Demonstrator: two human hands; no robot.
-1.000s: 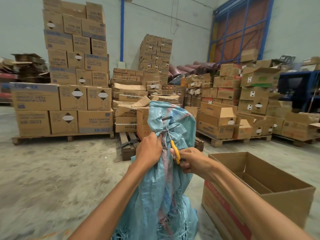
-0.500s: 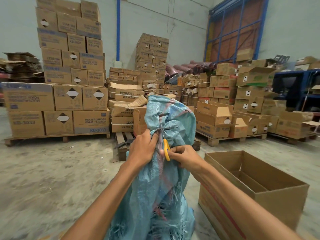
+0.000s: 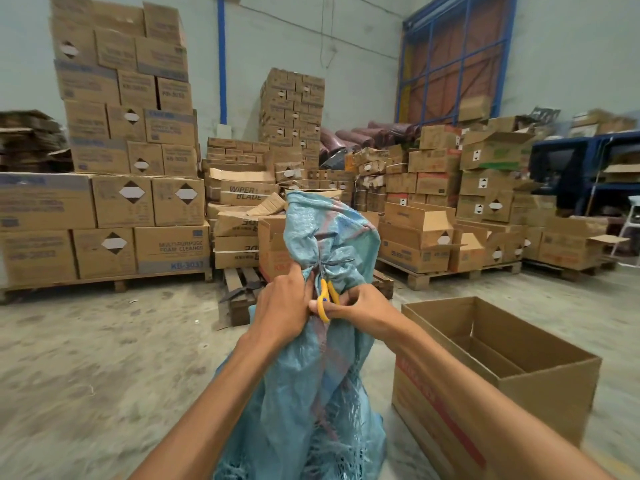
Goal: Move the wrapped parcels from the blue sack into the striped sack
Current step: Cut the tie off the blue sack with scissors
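Note:
A blue woven sack stands upright on the concrete floor in front of me, its neck tied shut with a dark string. My left hand grips the bunched neck just below the tie. My right hand holds yellow-handled scissors, blades pointing up at the string. The parcels inside are hidden. No striped sack is in view.
An open, empty cardboard box sits on the floor right of the sack. Pallets stacked with cartons line the far side, and a wooden pallet lies just behind the sack. Bare concrete floor spreads to the left.
The view has shifted slightly and the sack's neck sits lower and more central. Both hands keep their hold; the scissors have stayed at the string tie.

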